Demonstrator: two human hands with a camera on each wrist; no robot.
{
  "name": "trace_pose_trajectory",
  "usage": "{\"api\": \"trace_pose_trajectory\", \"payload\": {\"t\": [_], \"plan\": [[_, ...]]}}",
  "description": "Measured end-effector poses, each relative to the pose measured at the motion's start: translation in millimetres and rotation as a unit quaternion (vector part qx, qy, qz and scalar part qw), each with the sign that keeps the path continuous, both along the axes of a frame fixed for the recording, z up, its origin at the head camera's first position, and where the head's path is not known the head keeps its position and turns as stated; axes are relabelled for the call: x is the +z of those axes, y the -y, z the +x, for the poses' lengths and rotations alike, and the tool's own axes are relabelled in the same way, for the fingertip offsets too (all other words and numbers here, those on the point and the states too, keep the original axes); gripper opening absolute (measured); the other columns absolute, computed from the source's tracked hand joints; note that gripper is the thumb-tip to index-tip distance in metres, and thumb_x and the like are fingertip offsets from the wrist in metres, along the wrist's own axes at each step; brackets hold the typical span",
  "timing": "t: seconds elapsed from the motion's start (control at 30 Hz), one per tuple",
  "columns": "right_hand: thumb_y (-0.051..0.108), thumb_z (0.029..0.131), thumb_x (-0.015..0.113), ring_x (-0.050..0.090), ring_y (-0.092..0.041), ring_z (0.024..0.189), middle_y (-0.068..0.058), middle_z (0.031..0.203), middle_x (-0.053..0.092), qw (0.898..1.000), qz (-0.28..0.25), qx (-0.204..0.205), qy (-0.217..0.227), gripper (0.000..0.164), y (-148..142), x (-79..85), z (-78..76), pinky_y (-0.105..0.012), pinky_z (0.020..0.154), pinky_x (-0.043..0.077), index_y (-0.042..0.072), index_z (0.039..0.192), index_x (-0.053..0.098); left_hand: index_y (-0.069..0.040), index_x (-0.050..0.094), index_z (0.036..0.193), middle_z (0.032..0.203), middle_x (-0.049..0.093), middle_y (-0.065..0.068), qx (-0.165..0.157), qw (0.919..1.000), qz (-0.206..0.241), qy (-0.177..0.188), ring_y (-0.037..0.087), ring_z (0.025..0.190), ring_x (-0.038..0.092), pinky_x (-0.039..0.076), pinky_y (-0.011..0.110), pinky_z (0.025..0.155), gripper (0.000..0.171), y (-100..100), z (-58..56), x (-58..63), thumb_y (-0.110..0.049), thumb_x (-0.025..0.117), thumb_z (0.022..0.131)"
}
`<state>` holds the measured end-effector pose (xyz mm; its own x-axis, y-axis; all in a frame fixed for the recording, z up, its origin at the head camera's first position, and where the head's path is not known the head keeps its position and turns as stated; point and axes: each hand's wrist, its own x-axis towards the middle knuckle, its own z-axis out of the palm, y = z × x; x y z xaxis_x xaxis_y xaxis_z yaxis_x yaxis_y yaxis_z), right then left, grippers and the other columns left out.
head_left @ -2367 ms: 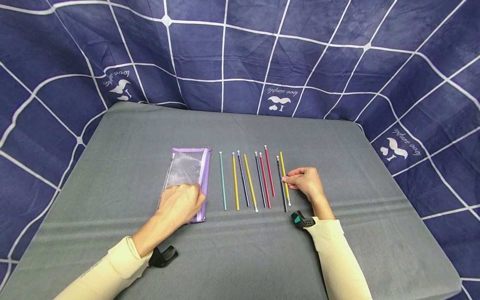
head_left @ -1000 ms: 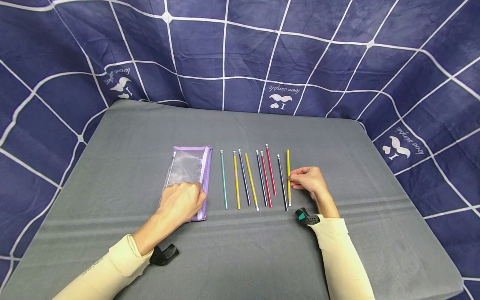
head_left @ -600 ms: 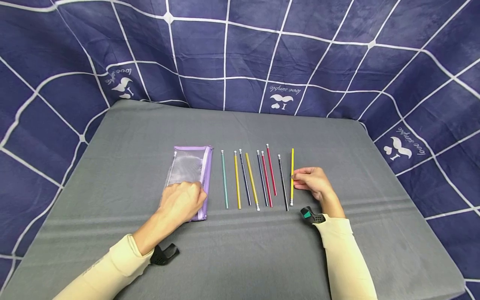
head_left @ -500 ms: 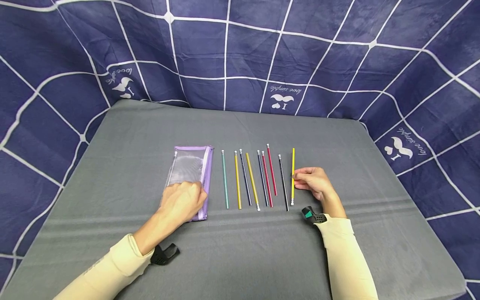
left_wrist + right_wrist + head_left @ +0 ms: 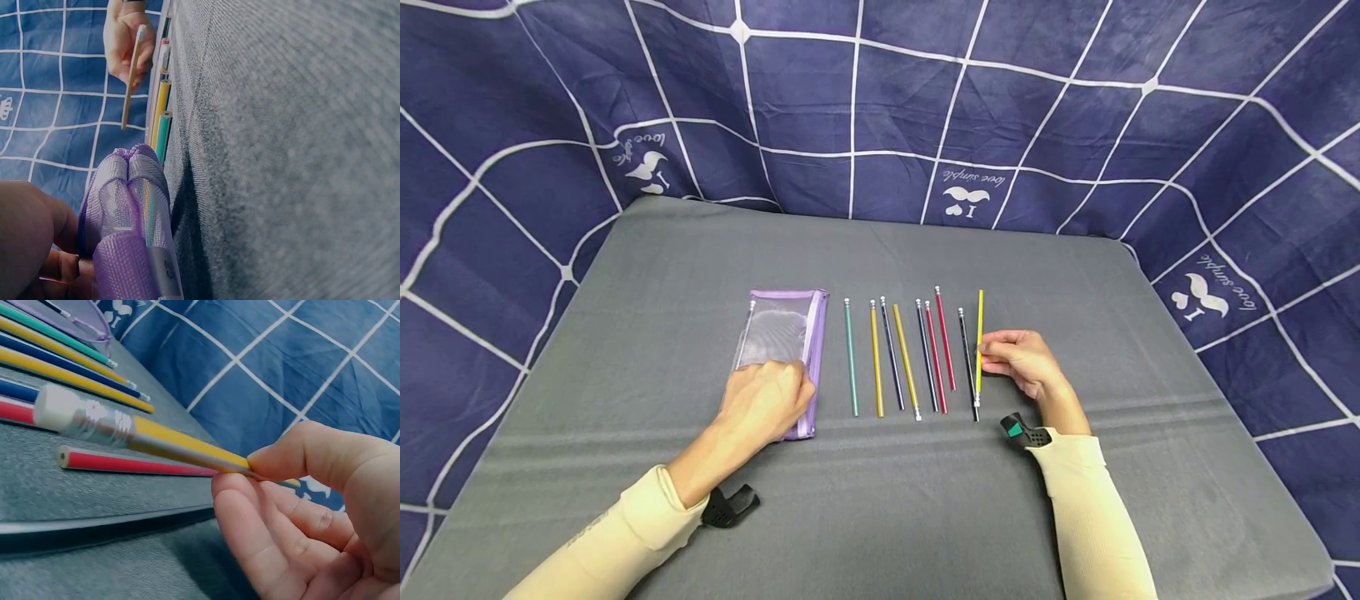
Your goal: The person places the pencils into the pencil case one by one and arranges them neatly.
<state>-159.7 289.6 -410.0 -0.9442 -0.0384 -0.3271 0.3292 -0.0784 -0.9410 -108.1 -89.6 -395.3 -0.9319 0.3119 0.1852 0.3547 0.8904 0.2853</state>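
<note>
Rising off the grey desk [image 5: 880, 517] and drifting slightly left since the earlier frames, a yellow pencil [image 5: 980, 321] is hovering in the right hand [image 5: 1021, 360], whose thumb and fingers are pinching it near the middle. Its eraser end is pointing back past that hand. Just left of the hand, a black pencil [image 5: 967, 358] is lying on the desk; other pencils [image 5: 906, 358], red, blue, yellow and teal, are lying farther left. Beyond them, the left hand [image 5: 765, 396] is gripping a purple-edged mesh pouch [image 5: 778, 321].
</note>
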Motion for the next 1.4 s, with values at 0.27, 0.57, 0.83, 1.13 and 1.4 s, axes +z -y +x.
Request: {"api": "trace_pose_trajectory", "payload": {"t": [0.27, 0.57, 0.83, 1.13, 1.4], "plan": [[-0.014, 0.086, 0.056, 0.068, -0.012, 0.065, -0.005, 0.076, 0.068, 1.000, -0.002, 0.005, -0.008, 0.020, 9.2, -4.1, -3.1, -0.024, 0.063, 0.055, 0.003, 0.087, 0.066, -0.018, 0.042, 0.056, 0.053, 0.049, -0.001, -0.003, 1.0000, 0.000, -0.005, 0.028, 0.049, 0.054, 0.041, 0.049, 0.045, 0.029, -0.1, 0.6, -1.0, -0.017, 0.054, 0.083], [-0.015, 0.087, 0.056, 0.068, -0.012, 0.065, -0.005, 0.077, 0.069, 0.999, -0.018, 0.019, -0.024, 0.024, 17.9, -1.5, -9.1, -0.024, 0.063, 0.055, 0.005, 0.085, 0.068, -0.017, 0.042, 0.057, 0.053, 0.050, 0.000, -0.004, 0.9999, 0.003, -0.012, 0.030, 0.049, 0.053, 0.041, 0.049, 0.044, 0.029, 0.7, -1.2, 0.4, -0.016, 0.054, 0.083], [-0.016, 0.085, 0.055, 0.068, -0.012, 0.066, -0.006, 0.077, 0.069, 0.999, -0.021, 0.021, -0.043, 0.017, 28.8, -0.1, -15.5, -0.024, 0.063, 0.055, -0.004, 0.094, 0.064, -0.018, 0.043, 0.057, 0.054, 0.050, -0.001, -0.002, 0.9999, 0.005, -0.009, 0.029, 0.048, 0.052, 0.041, 0.049, 0.045, 0.028, 0.5, -0.1, 1.2, -0.017, 0.054, 0.083], [-0.015, 0.085, 0.056, 0.067, -0.012, 0.065, -0.006, 0.075, 0.069, 0.999, -0.022, 0.025, -0.041, 0.016, 40.4, 0.8, -16.8, -0.024, 0.063, 0.055, -0.004, 0.095, 0.063, -0.018, 0.041, 0.056, 0.051, 0.045, -0.003, -0.008, 0.9998, 0.006, -0.017, 0.025, 0.046, 0.048, 0.041, 0.048, 0.044, 0.030, -1.1, -0.2, 1.5, -0.016, 0.054, 0.083], [-0.016, 0.085, 0.055, 0.068, -0.012, 0.066, -0.006, 0.077, 0.069, 0.998, -0.030, 0.031, -0.042, 0.019, 49.9, 2.3, -18.2, -0.024, 0.063, 0.055, -0.002, 0.093, 0.064, -0.018, 0.043, 0.056, 0.053, 0.050, -0.001, 0.000, 0.9999, 0.007, -0.013, 0.029, 0.048, 0.052, 0.041, 0.049, 0.045, 0.029, -0.5, -0.3, -0.4, -0.017, 0.054, 0.083]]}}
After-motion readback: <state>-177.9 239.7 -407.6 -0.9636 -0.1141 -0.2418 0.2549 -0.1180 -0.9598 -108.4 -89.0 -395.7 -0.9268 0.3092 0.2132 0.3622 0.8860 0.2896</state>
